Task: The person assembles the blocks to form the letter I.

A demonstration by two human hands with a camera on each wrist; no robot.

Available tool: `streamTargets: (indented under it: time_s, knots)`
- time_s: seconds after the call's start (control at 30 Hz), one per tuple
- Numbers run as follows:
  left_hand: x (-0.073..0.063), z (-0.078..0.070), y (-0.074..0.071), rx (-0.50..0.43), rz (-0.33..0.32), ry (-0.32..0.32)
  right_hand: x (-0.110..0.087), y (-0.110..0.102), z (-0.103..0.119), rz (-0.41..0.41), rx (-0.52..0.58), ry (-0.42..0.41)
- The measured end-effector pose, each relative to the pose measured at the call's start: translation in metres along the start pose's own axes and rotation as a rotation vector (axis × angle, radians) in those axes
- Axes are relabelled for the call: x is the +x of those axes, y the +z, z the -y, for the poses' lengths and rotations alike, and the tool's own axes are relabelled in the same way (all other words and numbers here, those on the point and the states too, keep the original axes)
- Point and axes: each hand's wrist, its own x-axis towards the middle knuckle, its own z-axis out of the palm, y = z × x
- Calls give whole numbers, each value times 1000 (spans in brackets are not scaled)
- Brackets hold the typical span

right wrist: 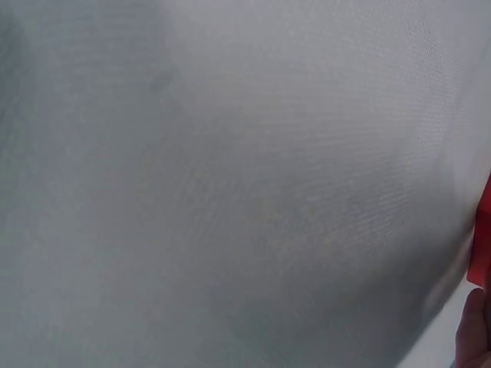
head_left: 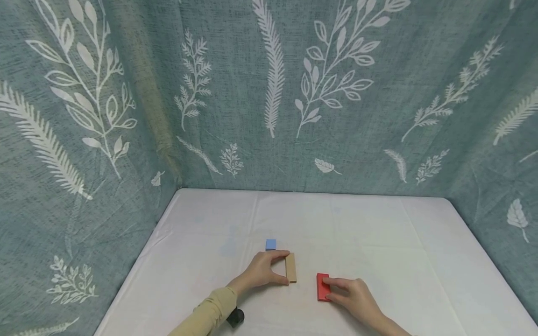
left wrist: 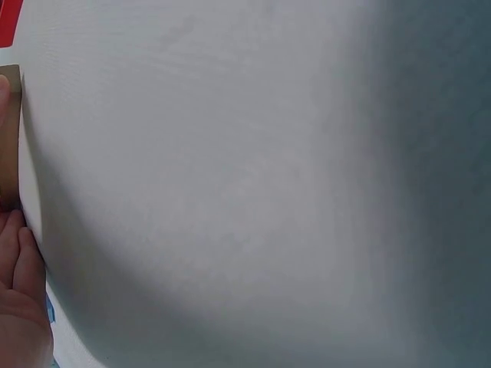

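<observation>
My left hand [head_left: 261,270] pinches a tan wooden block [head_left: 291,268] by its two short ends, thumb at the near end and fingers at the far end. To the right lies a red rectangular block [head_left: 321,291], with my right hand [head_left: 355,296] at its right side. The right thumb and a finger are bent onto the red block. A small blue block [head_left: 271,244] sits just beyond the left hand, its near part hidden. In the left wrist view the wooden block [left wrist: 9,146] shows at the left edge; the right wrist view catches the red block [right wrist: 482,245] at its right edge.
A white cloth [head_left: 357,228] covers the table. Below the left forearm is a small black object [head_left: 237,318], partly hidden by the sleeve [head_left: 210,311]. Green leaf-patterned curtains [head_left: 244,93] hang behind the table and along both sides.
</observation>
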Motion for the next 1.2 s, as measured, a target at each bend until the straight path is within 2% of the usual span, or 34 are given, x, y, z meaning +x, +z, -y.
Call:
streamTargets:
  time_s: [0.57,0.87,1.0,1.2]
  knots:
    - [1,0,-1,22,12,-3,2,-3,0,18,-47,-77]
    - [6,0,-2,20,7,0,3,-3,0,32,-42,-63]
    - [8,-5,-7,5,-3,14,3,-2,-1,24,-41,-69]
    - [14,-12,-17,-34,-3,73,3,-3,-1,31,-37,-55]
